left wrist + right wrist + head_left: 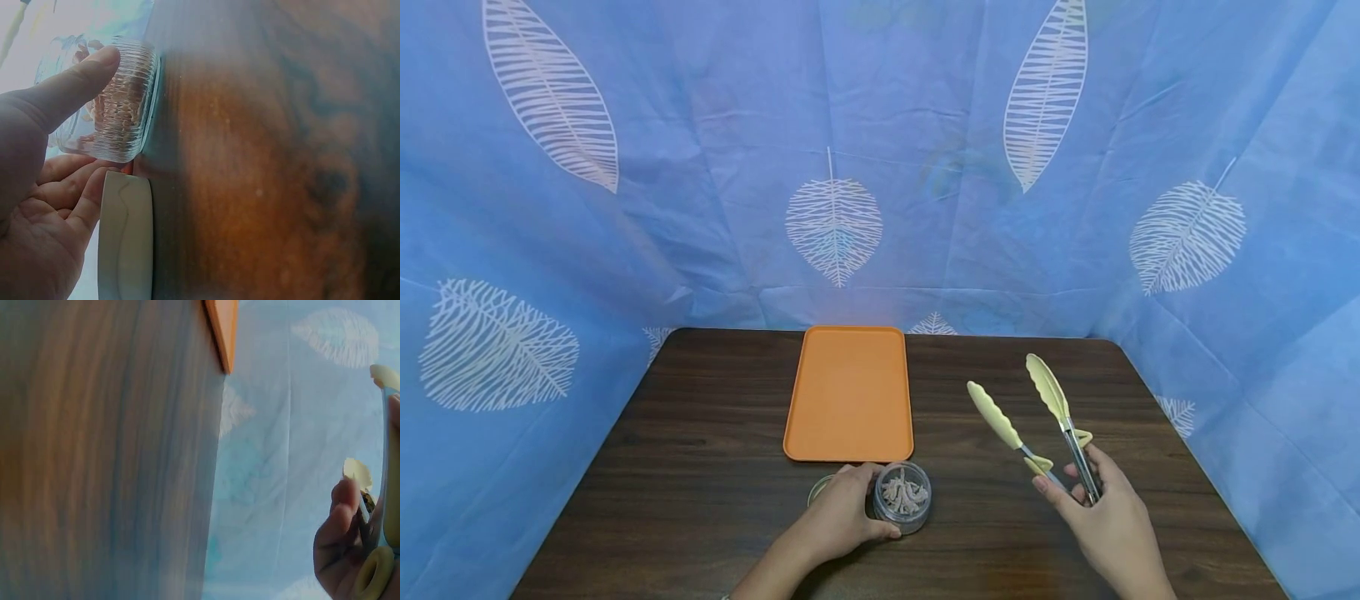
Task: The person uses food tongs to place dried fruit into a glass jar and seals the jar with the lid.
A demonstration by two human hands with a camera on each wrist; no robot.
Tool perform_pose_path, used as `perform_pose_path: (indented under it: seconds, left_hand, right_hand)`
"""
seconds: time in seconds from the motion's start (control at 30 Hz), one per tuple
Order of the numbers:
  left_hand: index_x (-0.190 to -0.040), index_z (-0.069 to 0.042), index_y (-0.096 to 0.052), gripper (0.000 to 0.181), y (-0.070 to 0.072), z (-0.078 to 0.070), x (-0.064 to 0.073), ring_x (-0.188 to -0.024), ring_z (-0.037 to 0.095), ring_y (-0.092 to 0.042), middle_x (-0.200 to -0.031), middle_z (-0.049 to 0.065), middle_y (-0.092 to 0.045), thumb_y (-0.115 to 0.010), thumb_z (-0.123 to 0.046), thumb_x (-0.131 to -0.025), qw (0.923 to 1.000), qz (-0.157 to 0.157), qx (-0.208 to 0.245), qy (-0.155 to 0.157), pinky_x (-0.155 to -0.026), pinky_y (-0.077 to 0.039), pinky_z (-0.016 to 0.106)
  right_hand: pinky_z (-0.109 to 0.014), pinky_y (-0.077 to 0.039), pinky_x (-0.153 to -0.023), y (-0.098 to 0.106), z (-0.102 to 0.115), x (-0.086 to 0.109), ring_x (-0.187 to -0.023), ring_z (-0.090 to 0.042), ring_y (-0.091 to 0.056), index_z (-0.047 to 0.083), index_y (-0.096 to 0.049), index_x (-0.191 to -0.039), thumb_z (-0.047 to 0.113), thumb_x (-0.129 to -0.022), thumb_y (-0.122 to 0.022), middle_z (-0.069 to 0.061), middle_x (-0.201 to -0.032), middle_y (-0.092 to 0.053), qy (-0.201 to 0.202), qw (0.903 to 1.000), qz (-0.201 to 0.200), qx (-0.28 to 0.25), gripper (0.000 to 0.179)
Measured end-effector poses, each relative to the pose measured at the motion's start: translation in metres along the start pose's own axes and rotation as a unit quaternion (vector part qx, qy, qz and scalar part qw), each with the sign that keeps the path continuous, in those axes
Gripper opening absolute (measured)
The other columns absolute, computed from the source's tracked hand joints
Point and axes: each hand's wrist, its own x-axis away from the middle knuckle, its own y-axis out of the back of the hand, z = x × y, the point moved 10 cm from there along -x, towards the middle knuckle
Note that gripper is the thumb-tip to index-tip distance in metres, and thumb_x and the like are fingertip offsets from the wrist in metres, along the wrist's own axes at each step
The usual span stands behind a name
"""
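Note:
My left hand (842,521) holds a clear ribbed jar (128,100) by its side, thumb on the near side and fingers round the far side. The jar stands upright on the table without a lid. Small pale, dried-looking pieces (904,495) fill it. Beside the jar, a round pale lid (127,237) shows in the left wrist view; in the head view my left hand mostly hides it. My right hand (1112,517) grips a pair of tongs (1051,390) with pale yellow scalloped heads and metal arms. Those heads stand wide apart above the table, with nothing between them.
Just beyond the jar lies an orange rectangular tray (852,392), reaching to the far edge of the dark wood table (715,467). A blue curtain (925,242) with white leaf prints hangs behind the table and along both sides.

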Motion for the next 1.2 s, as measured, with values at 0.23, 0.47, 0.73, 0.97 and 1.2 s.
perform_pose_path:
  seconds: [0.23,0.47,0.73,0.97,1.2]
  left_hand:
    - [-0.136,-0.012,-0.068,0.08,0.0,0.002,0.0,-0.113,0.015,-0.064,-0.124,-0.003,-0.077,-0.102,-0.044,-0.072,1.0,-0.001,0.005,0.002,-0.098,-0.057,0.035]
    - [-0.136,-0.013,-0.068,0.08,0.0,0.002,0.0,-0.112,0.014,-0.064,-0.124,-0.003,-0.077,-0.102,-0.044,-0.072,1.0,-0.001,0.004,0.003,-0.097,-0.057,0.035]
    - [-0.136,-0.013,-0.068,0.079,0.001,0.002,-0.001,-0.111,0.014,-0.064,-0.122,-0.003,-0.076,-0.102,-0.045,-0.072,1.0,0.001,0.002,0.004,-0.097,-0.057,0.036]
    - [-0.135,-0.012,-0.068,0.079,0.001,0.002,0.001,-0.11,0.013,-0.063,-0.122,-0.003,-0.076,-0.102,-0.045,-0.072,0.9999,0.006,0.006,0.008,-0.095,-0.057,0.034]
    - [-0.135,-0.013,-0.068,0.078,0.0,0.002,0.001,-0.11,0.013,-0.063,-0.122,-0.003,-0.076,-0.102,-0.044,-0.072,0.9999,0.007,0.007,0.01,-0.095,-0.058,0.034]
  right_hand:
    - [-0.034,-0.052,-0.078,0.004,-0.024,-0.029,-0.099,-0.021,-0.066,-0.008,-0.031,-0.163,0.064,-0.102,-0.067,-0.022,-0.136,-0.068,-0.006,0.9998,0.019,-0.001,0.101]
    - [-0.07,-0.049,-0.095,-0.003,-0.053,-0.053,-0.128,-0.058,-0.06,-0.018,-0.031,-0.158,0.066,-0.102,-0.063,-0.038,-0.143,-0.058,-0.031,0.9989,-0.013,0.033,0.106]
    - [-0.076,-0.045,-0.086,-0.02,-0.08,-0.07,-0.124,-0.071,-0.052,-0.025,-0.029,-0.154,0.071,-0.101,-0.062,-0.051,-0.144,-0.043,-0.034,0.9937,0.017,0.105,0.115]
    - [-0.067,-0.048,-0.079,-0.025,-0.09,-0.076,-0.107,-0.064,-0.061,-0.026,-0.039,-0.143,0.078,-0.096,-0.062,-0.049,-0.133,-0.052,-0.047,0.9862,0.047,0.152,0.117]
    - [-0.062,-0.054,-0.079,-0.029,-0.088,-0.073,-0.094,-0.053,-0.063,-0.03,-0.042,-0.13,0.074,-0.096,-0.067,-0.046,-0.115,-0.052,-0.042,0.9779,0.072,0.192,0.112]
